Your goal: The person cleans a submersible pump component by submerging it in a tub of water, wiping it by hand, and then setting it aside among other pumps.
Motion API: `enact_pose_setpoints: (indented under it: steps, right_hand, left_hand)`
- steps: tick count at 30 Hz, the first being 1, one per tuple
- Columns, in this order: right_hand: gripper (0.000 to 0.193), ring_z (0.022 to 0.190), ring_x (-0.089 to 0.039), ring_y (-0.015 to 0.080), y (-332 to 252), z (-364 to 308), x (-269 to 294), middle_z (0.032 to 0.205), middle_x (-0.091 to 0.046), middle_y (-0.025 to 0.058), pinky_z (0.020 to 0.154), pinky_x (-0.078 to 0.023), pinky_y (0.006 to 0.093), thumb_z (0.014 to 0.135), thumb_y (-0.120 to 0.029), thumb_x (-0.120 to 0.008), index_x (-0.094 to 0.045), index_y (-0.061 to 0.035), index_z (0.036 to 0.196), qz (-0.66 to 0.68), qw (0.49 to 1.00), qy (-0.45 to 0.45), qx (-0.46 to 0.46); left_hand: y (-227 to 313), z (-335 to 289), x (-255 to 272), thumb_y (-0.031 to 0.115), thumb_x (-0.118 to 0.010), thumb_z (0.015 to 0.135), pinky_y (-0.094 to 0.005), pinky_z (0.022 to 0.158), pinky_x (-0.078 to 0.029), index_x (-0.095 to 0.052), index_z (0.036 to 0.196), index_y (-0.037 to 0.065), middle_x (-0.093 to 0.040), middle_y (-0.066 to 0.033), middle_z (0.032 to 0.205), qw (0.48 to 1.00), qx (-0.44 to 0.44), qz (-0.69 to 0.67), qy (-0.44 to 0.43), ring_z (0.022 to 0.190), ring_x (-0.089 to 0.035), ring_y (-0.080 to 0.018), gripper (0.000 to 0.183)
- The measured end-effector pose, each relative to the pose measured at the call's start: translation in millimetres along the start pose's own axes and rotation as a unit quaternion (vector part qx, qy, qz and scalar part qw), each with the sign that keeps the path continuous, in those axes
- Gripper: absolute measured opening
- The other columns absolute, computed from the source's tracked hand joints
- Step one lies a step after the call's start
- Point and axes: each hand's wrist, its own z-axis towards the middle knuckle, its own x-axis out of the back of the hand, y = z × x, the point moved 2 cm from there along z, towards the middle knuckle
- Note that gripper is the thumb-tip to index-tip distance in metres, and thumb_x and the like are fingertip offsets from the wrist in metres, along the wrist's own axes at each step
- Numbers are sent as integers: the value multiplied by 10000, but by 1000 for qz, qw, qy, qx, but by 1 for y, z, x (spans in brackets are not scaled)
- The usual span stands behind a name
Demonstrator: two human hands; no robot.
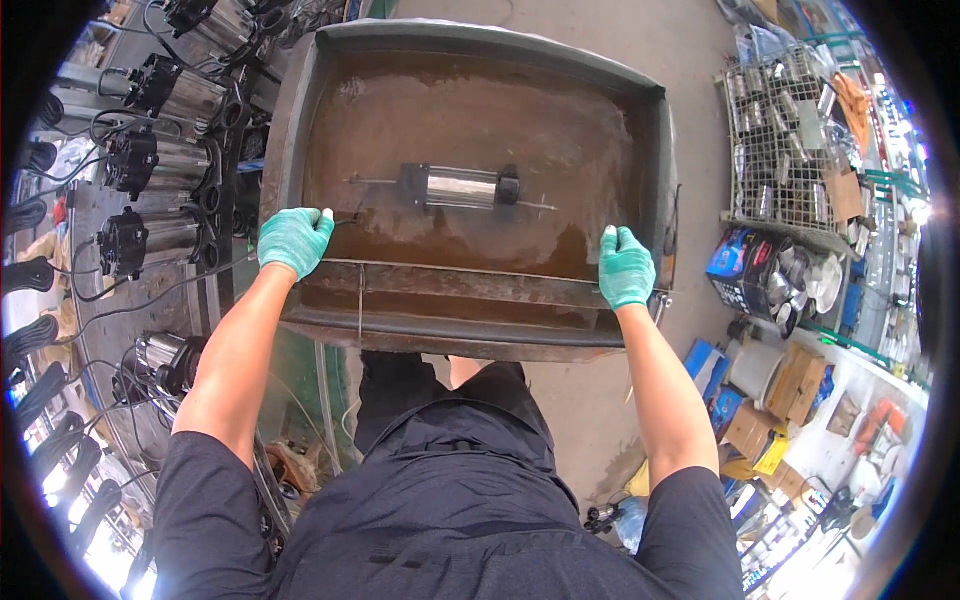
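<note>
My left hand [297, 243], in a green knitted glove, is closed at the near left side of a water-filled metal tank [292, 140]. A dark cable [247, 259] reaches it from the left, and a short dark end sticks out past the thumb. My right hand [627, 267], gloved alike, is closed at the near right side. A thin metal rod [460, 270] runs across the tank between both hands; what each grips is hidden by the fingers. Beyond the hands, a silver cylindrical motor [462, 187] with black ends lies sideways in the brownish water, thin rods extending from both ends.
Several similar motors [165, 245] with cables stand on a metal bench at the left. To the right are a wire mesh crate [785, 150] of metal parts, a blue-black box [740, 265] and cardboard boxes [795, 382]. Concrete floor [690, 130] shows beside the tank.
</note>
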Motion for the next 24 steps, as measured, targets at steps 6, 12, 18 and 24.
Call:
enact_pose_setpoints:
  steps: [6, 12, 18, 24]
  right_hand:
    - [381, 911, -660, 452, -3, -1, 1, 969, -708, 213, 804, -513, 540, 1019, -408, -482, -677, -82, 986, -1, 1000, 2, 1]
    - [371, 914, -660, 456, -3, -1, 1, 963, -709, 213, 807, -513, 540, 1019, -406, -484, -672, -88, 983, 4, 1000, -2, 0]
    - [368, 904, -671, 438, -4, -2, 3, 954, -715, 206, 809, -521, 524, 1019, -401, -489, -687, -90, 1008, -8, 1000, 2, 3]
    - [370, 906, -673, 437, -4, -1, 3, 963, -715, 207, 808, -523, 521, 1020, -397, -490, -688, -85, 997, -14, 1000, -13, -3]
  left_hand:
    - [-1, 0, -1, 401, -537, 988, -505, 744, -524, -727, 799, 63, -688, -212, 836, 1000, 5, -4, 3, 816, -658, -428, 432]
    - [1, 1, 3, 426, -521, 990, -493, 765, -533, -743, 837, 96, -706, -186, 861, 1000, 13, 12, -22, 835, -672, -409, 427]
    - [2, 1, 4, 440, -512, 991, -484, 793, -543, -762, 883, 122, -725, -164, 894, 999, 20, 11, -39, 866, -687, -392, 418]
    - [1, 0, 2, 405, -538, 989, -479, 753, -541, -738, 812, 95, -700, -190, 838, 1000, 11, -4, -13, 814, -672, -409, 409]
